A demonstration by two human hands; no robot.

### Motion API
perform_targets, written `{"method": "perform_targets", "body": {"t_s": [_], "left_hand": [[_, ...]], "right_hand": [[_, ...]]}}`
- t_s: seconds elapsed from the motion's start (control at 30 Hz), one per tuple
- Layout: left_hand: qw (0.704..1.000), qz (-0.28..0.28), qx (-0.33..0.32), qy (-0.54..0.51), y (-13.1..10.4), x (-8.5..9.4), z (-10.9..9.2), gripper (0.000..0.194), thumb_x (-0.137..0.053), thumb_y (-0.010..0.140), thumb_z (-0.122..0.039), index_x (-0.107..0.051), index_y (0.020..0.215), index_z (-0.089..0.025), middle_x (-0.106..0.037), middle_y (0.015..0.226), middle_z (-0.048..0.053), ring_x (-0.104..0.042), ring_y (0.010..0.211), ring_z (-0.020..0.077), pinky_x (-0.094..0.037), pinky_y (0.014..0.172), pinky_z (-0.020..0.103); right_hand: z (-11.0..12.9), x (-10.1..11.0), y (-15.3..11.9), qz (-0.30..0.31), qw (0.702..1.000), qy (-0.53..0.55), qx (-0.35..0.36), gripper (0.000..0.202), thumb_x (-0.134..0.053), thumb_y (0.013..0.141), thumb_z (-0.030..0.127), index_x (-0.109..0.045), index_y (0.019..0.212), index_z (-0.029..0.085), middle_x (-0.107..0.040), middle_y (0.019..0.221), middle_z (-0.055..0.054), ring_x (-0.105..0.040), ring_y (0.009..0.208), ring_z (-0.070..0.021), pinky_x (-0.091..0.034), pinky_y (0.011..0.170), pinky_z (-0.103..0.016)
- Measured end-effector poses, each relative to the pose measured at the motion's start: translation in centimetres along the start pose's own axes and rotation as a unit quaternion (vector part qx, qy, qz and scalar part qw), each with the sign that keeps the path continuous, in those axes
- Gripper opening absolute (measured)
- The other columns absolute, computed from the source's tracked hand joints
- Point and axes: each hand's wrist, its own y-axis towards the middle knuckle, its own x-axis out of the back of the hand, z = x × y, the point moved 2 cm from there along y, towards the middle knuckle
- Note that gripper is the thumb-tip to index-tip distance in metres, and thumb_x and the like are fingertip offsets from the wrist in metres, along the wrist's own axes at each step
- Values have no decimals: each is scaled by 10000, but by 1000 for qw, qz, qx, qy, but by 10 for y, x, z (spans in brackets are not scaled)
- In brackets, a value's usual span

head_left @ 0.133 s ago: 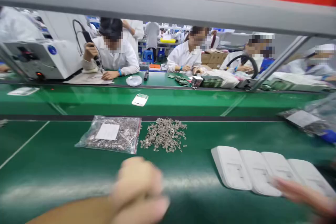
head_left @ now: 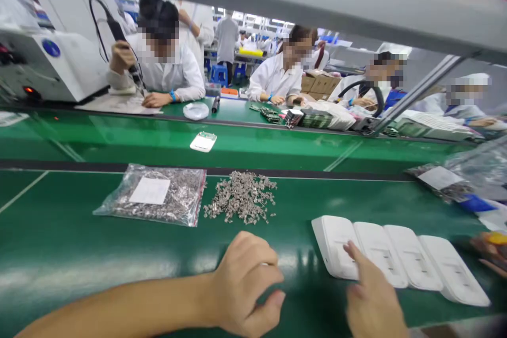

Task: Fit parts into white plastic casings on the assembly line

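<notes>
My left hand (head_left: 247,285) hovers above the green bench with its fingers curled inward and the thumb close to the index finger. Its palm side faces away, so whatever it may hold is hidden. Just beyond it lies a loose pile of small silvery metal parts (head_left: 243,196). My right hand (head_left: 374,296) has its index finger stretched out over the leftmost white plastic housing (head_left: 335,235); whether it touches is unclear. No object shows in this hand. More white housings (head_left: 414,259) stand side by side in a row to the right.
Left of the pile lies a clear bag of metal parts (head_left: 148,198). Another bag (head_left: 443,177) is at the right. A co-worker's hand (head_left: 489,253) with something yellow is at the right edge. Beyond the sunken green strip holding a white piece (head_left: 203,141), people work under a grey beam (head_left: 253,2).
My right hand has moved left from the right-hand housings to the leftmost one. My left hand has shifted right. The view has tilted slightly.
</notes>
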Motion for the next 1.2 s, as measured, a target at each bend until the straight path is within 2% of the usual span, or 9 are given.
{"method": "perform_targets", "body": {"t_s": [0.1, 0.2, 0.27, 0.37, 0.5, 0.63, 0.77, 1.0, 1.2], "left_hand": [[997, 23, -52, -56, -5, -29, -4, 152, -556, 879, -306, -573, 829, -163, -574, 863, 60, -540, 815, 184, -403, 698, 346], [989, 90, -107, -37, -8, -39, -7, 212, -537, 923, -328, -621, 978, -142, -594, 1000, 90, -542, 914, 214, -386, 702, 348], [987, 116, -113, -21, -8, -37, -5, 298, -521, 956, -347, -620, 1126, -123, -583, 1165, 121, -526, 1064, 248, -397, 773, 362], [983, 147, -107, -8, -7, -32, -1, 408, -493, 983, -400, -597, 1229, -92, -554, 1283, 154, -487, 1163, 279, -392, 843, 391], [983, 155, -100, 15, -7, -32, -1, 521, -468, 997, -460, -551, 1318, -58, -510, 1377, 184, -434, 1245, 308, -381, 908, 430], [984, 157, -88, 8, -9, -36, -1, 483, -520, 977, -462, -583, 1248, -68, -561, 1290, 172, -435, 1269, 336, -357, 958, 466], [990, 118, -70, -25, -11, -39, 1, 349, -504, 974, -401, -614, 1096, -92, -611, 1156, 146, -498, 1196, 342, -344, 942, 487], [996, 39, -7, -80, -11, -39, 5, 266, -482, 961, -344, -552, 803, -143, -586, 796, 56, -593, 986, 276, -352, 866, 444], [992, 45, 18, -119, -9, -37, 8, 233, -475, 969, -300, -567, 824, -143, -603, 794, 55, -605, 983, 255, -357, 843, 420]], "right_hand": [[11, -16, -12, 31, 999, -30, -2, 587, -212, 1075, 379, -161, 1601, 123, -531, 1320, -250, -574, 1134, -456, -516, 804, -634], [36, -1, -11, 77, 996, 53, 11, 561, -271, 1069, 389, -234, 1578, 156, -575, 1303, -189, -626, 1088, -387, -546, 808, -531], [48, 15, 13, 85, 990, 112, 18, 424, -365, 1070, 348, -414, 1465, 199, -643, 1193, -126, -665, 1007, -310, -556, 801, -428], [47, 17, 82, 64, 991, 100, 60, 164, -521, 1044, 254, -598, 1186, 226, -674, 1004, -71, -659, 850, -244, -521, 762, -357], [23, -35, 165, 280, 917, 192, 210, 262, -493, 1073, 380, -648, 988, 186, -654, 901, -68, -625, 767, -209, -514, 691, -323], [12, -80, 186, 364, 852, 239, 290, 411, -496, 1067, 527, -658, 1011, 154, -652, 947, -99, -622, 826, -213, -534, 726, -332], [17, -96, 174, 360, 834, 192, 371, 454, -402, 1096, 512, -643, 1081, 128, -640, 1005, -130, -607, 943, -247, -532, 819, -376], [17, -102, 165, 305, 845, 75, 433, 361, -271, 1100, 212, -611, 1037, 111, -617, 921, -132, -563, 843, -251, -515, 751, -375], [34, -52, 166, 213, 911, 239, 262, 139, -485, 996, 180, -592, 907, 185, -630, 823, -35, -575, 687, -166, -483, 641, -284]]}}
